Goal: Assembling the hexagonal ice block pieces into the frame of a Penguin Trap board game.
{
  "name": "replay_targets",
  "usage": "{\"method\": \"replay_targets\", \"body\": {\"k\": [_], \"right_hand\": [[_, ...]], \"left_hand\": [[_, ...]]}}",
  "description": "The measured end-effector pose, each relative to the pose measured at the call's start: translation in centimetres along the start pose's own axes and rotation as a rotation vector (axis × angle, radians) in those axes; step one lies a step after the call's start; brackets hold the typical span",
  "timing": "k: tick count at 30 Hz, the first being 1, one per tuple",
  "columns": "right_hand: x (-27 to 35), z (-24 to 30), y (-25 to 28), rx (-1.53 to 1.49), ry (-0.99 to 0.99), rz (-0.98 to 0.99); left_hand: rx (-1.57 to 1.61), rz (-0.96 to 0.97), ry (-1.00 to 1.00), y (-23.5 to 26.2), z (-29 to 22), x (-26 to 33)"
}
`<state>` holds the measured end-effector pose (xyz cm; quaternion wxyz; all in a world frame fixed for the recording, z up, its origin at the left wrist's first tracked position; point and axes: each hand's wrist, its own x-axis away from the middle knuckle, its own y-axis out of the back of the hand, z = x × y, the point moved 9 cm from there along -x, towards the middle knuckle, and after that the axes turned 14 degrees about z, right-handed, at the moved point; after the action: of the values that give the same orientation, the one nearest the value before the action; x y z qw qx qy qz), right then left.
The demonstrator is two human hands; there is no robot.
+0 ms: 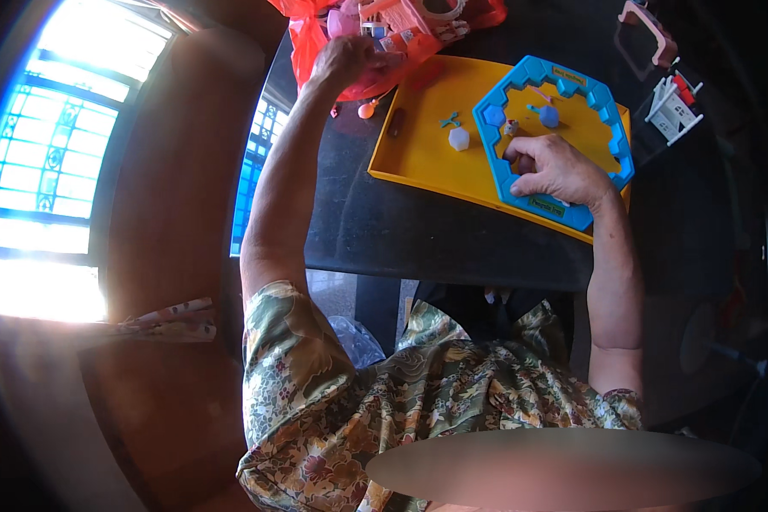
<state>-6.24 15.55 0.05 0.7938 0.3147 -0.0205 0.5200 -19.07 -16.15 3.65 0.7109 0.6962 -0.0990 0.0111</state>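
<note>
Resting at two o'clock, right hand with fingers curled on the blue frame (whether pinching a piece, cannot tell), frame lying on yellow tray, left hand at twelve o'clock gripping red plastic bag, white hexagon block loose on tray, dark table.

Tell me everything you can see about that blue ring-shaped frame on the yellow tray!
The blue frame is a ring that looks like shiny plastic, with a zigzag inner edge like honeycomb cells. It lies flat on the yellow tray, at its right end, on the dark table. Yellow shows through its open middle, where a few small blue pieces sit. Small yellow labels mark its top and bottom edges. The right hand rests on its near edge.
</note>
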Motion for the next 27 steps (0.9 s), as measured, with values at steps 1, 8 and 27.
{"method": "replay_targets", "body": {"k": [1, 8, 27], "right_hand": [[0.1, 0.0, 0.0, -0.018, -0.028, 0.008], [0.8, 0.8, -0.2, -0.009, -0.072, 0.033], [1.8, -0.9, 0.0, -0.015, -0.131, 0.019]], "left_hand": [[-0.030, -0.078, 0.019, 1.2, 0.3, -0.5], [0.041, -0.222, -0.067, 2.9, 1.8, -3.7], [0.136, -0.369, 0.034, 3.0, 2.0, -2.1]]}}
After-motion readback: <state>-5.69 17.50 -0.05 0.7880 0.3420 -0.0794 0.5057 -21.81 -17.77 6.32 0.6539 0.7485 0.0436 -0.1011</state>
